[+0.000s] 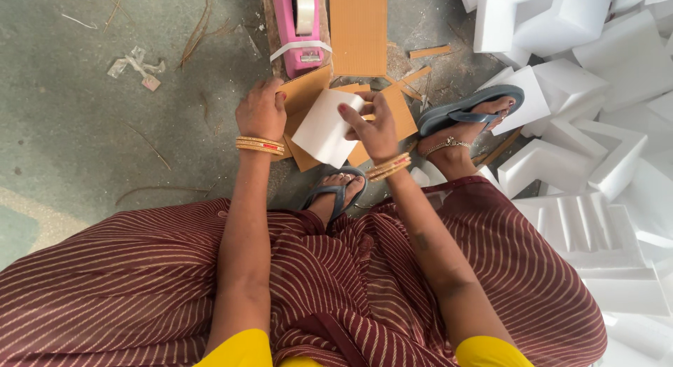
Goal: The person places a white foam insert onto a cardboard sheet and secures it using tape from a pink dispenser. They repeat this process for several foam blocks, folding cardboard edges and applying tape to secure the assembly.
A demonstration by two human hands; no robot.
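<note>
Left hand (261, 113) gripping brown cardboard sheet (306, 93); right hand (374, 128) holding white foam block (324, 127) against it; pink tape dispenser (300, 27) beyond; white foam pieces (589, 51) heaped at right

Lying on the floor (105, 143) ahead of the knees: cardboard sheets (308, 100), with a foam block (326, 128) sitting on top between both hands. Standing behind them, a tape dispenser (301, 27), a cardboard panel (358, 30) just to its right. Piling up at far right, foam pieces (596, 128), possibly touching the sandalled foot (477, 114).
</note>
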